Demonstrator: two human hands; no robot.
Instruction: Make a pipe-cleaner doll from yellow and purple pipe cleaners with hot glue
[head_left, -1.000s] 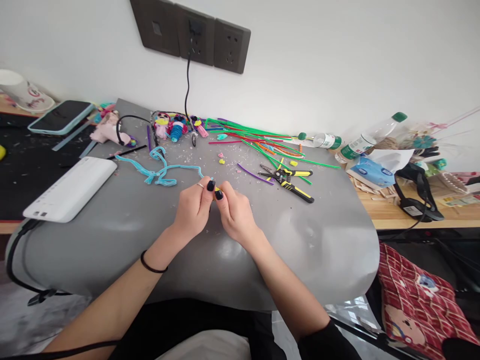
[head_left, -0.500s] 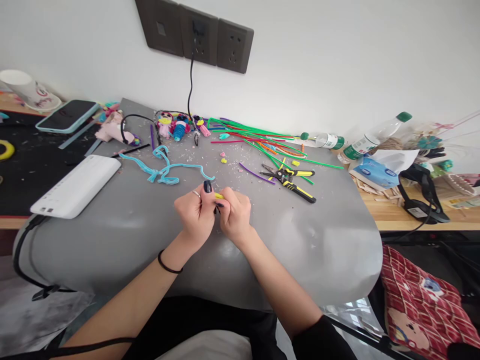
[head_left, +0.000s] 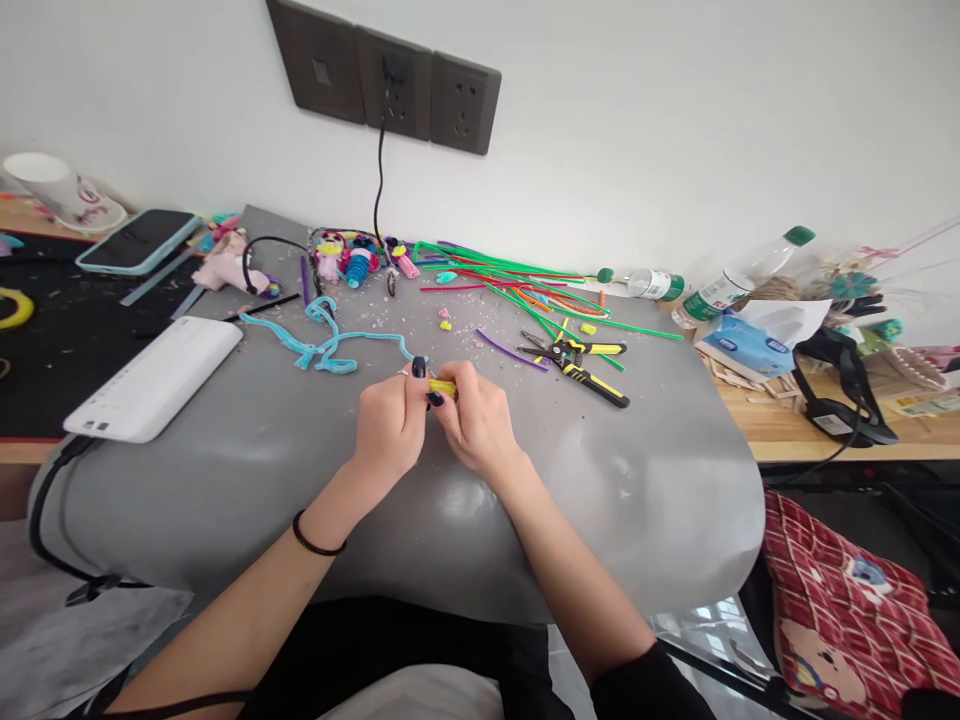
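Note:
Between my two hands is a short yellow piece (head_left: 442, 387), which looks like coiled pipe cleaner; the fingers cover much of it. My left hand (head_left: 391, 415) pinches its left end with the thumb on top. My right hand (head_left: 478, 412) is closed round the other end. Just beyond my left fingertips lies a tangled light-blue pipe cleaner (head_left: 330, 345). Pliers with black and yellow handles (head_left: 577, 360) rest on the grey table to the right. A purple pipe cleaner (head_left: 512, 350) lies beside them.
Green, red and orange pipe cleaners (head_left: 517, 275) are heaped by the wall, near small pipe-cleaner dolls (head_left: 360, 260). A white power bank (head_left: 157, 378) and a phone (head_left: 139, 242) sit at left. Bottles (head_left: 716, 300) and a tissue pack (head_left: 754, 340) stand at right.
My hands have turned slightly and my right hand has shifted a little to the right, so more of the yellow piece shows between the fingers. The camera view has moved slightly.

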